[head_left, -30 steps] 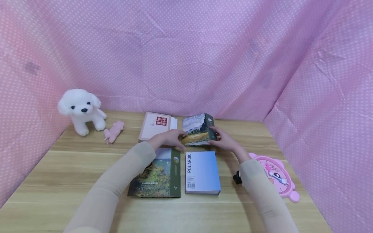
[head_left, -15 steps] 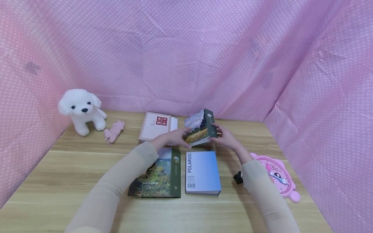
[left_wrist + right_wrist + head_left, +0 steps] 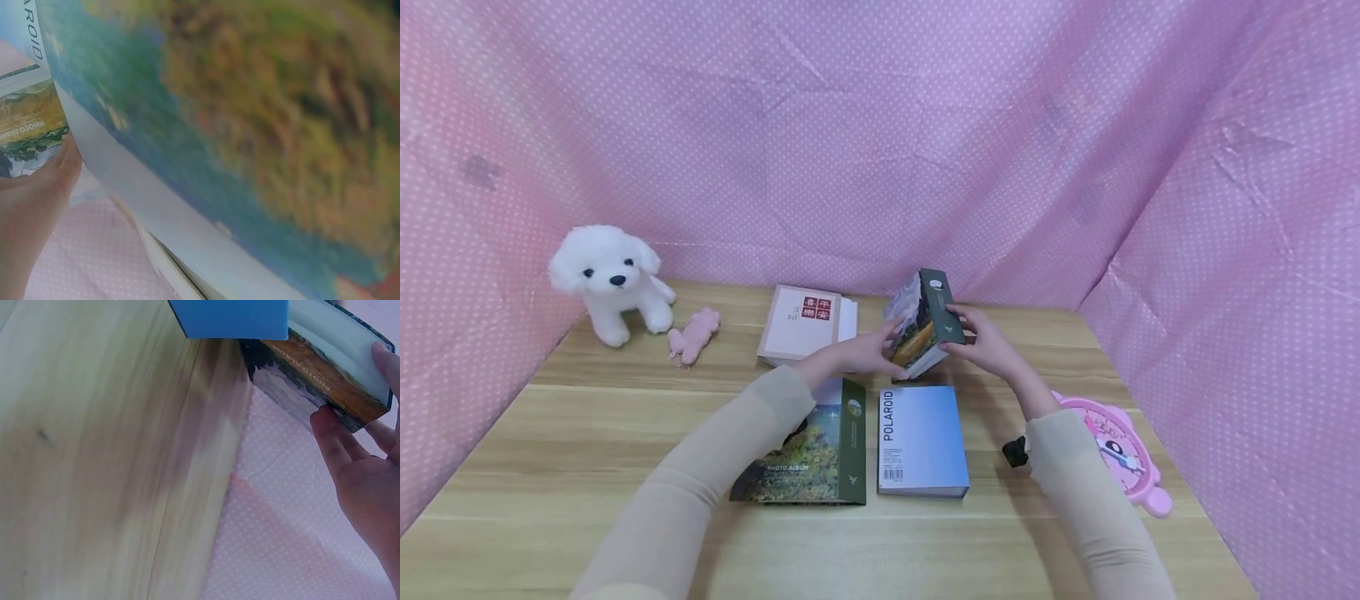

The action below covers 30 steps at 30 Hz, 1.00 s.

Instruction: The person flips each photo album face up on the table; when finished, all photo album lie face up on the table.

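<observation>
A photo album (image 3: 925,321) with a landscape painting and a dark green spine is tilted up at the back middle of the table. My right hand (image 3: 988,342) grips its spine side; in the right wrist view the thumb (image 3: 386,359) lies on one side and fingers (image 3: 331,428) on the other. My left hand (image 3: 868,350) holds the opposite lower edge between thumb and fingers, partly hidden in the left wrist view. In front lie a second green-spined photo album (image 3: 850,450), partly under my left sleeve, and a blue POLAROID album (image 3: 923,442).
A white album with red characters (image 3: 797,321) lies at the back left of the hands. Further left are a white plush dog (image 3: 613,279) and a pink plush charm (image 3: 696,333). A pink clock (image 3: 1120,450) sits by my right forearm. Pink dotted cloth (image 3: 880,142) encloses the table.
The landscape photo album has gone from lying nearly flat to tilted, its spine side raised and turned. Both hands have shifted slightly to the right with it.
</observation>
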Tool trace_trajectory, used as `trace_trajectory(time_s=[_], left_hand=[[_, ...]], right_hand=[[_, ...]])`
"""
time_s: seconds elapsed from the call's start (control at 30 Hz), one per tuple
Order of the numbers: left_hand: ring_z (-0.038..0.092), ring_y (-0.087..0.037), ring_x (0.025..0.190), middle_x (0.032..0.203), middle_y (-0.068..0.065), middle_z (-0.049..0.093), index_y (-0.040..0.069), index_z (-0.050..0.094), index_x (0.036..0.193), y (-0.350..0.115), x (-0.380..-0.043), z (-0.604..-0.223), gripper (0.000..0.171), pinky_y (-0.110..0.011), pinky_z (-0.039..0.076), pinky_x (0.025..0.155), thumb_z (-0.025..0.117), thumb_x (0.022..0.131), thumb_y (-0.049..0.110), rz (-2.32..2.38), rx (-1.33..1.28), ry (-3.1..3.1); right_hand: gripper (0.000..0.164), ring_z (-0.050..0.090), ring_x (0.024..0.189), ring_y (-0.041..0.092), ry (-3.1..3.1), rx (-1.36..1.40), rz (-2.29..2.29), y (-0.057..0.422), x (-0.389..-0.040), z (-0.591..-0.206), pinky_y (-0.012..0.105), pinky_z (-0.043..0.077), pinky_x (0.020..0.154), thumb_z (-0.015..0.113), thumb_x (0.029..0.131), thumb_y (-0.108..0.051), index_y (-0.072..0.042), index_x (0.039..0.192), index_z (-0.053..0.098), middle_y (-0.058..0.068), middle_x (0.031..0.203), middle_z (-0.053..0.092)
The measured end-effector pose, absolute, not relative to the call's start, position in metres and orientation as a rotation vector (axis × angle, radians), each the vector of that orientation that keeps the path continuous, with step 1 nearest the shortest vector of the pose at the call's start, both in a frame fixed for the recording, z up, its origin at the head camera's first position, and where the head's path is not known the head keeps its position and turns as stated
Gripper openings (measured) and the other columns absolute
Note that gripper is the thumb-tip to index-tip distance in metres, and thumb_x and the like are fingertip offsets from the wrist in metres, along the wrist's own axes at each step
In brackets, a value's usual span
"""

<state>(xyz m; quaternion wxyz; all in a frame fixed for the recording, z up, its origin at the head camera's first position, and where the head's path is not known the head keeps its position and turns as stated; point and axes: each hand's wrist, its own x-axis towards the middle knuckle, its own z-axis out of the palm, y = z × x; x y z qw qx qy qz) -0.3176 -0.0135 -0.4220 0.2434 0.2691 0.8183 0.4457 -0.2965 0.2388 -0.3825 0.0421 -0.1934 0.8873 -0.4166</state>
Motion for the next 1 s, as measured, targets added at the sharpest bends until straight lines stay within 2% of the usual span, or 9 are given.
trace_trajectory(time_s=[0.13,0.33,0.5,0.57,0.73,0.83,1.0], left_hand=[[0.046,-0.030,0.127,0.154,-0.015,0.023,0.032,-0.004,0.152,-0.009,-0.316,-0.418,0.100,-0.046,0.042,0.103,0.070,0.085,0.035,1.286,0.744,2.225],[0.049,-0.034,0.125,0.152,-0.020,0.025,0.025,0.000,0.153,-0.004,-0.317,-0.412,0.092,-0.042,0.047,0.098,0.066,0.089,0.032,1.408,0.755,2.218],[0.043,-0.038,0.130,0.151,-0.021,0.025,0.024,0.003,0.153,-0.003,-0.317,-0.412,0.088,-0.042,0.047,0.099,0.064,0.090,0.028,1.477,0.759,2.182],[0.039,-0.038,0.132,0.153,-0.021,0.022,0.025,0.004,0.153,-0.001,-0.316,-0.412,0.084,-0.043,0.046,0.100,0.062,0.092,0.029,1.510,0.767,2.164],[0.035,-0.037,0.135,0.155,-0.020,0.017,0.029,0.006,0.153,0.002,-0.312,-0.408,0.076,-0.046,0.045,0.101,0.055,0.095,0.037,1.556,0.752,2.174],[0.036,-0.037,0.134,0.154,-0.021,0.020,0.031,0.006,0.153,0.003,-0.311,-0.407,0.074,-0.048,0.045,0.100,0.053,0.096,0.035,1.583,0.730,2.158],[0.046,-0.040,0.126,0.150,-0.024,0.025,0.029,0.004,0.153,0.002,-0.313,-0.406,0.076,-0.050,0.047,0.096,0.054,0.096,0.032,1.679,0.692,2.066]], right_hand=[[0.075,0.043,0.127,0.041,2.729,-0.589,-1.286,0.243,-0.301,-0.389,0.048,0.049,0.094,0.071,0.085,-0.020,-0.010,0.147,0.031,0.020,0.146,0.030],[0.074,0.045,0.126,0.038,2.749,-0.607,-1.307,0.240,-0.297,-0.383,0.047,0.045,0.100,0.072,0.084,-0.023,-0.014,0.146,0.034,0.016,0.145,0.033],[0.075,0.044,0.126,0.042,2.714,-0.665,-1.364,0.230,-0.282,-0.367,0.048,0.039,0.105,0.073,0.083,-0.012,-0.005,0.146,0.032,0.022,0.145,0.033],[0.075,0.044,0.125,0.044,2.703,-0.701,-1.385,0.225,-0.276,-0.360,0.049,0.039,0.105,0.072,0.083,-0.007,-0.001,0.145,0.031,0.024,0.145,0.032],[0.075,0.046,0.124,0.044,2.713,-0.747,-1.385,0.220,-0.271,-0.354,0.049,0.041,0.103,0.071,0.083,-0.003,0.001,0.145,0.029,0.025,0.144,0.034],[0.076,0.046,0.124,0.045,2.688,-0.762,-1.406,0.220,-0.272,-0.356,0.050,0.041,0.102,0.070,0.083,-0.003,0.001,0.146,0.028,0.025,0.144,0.034],[0.080,0.047,0.123,0.044,2.659,-0.782,-1.423,0.221,-0.275,-0.365,0.048,0.042,0.102,0.070,0.083,-0.002,0.000,0.148,0.024,0.025,0.144,0.034]])
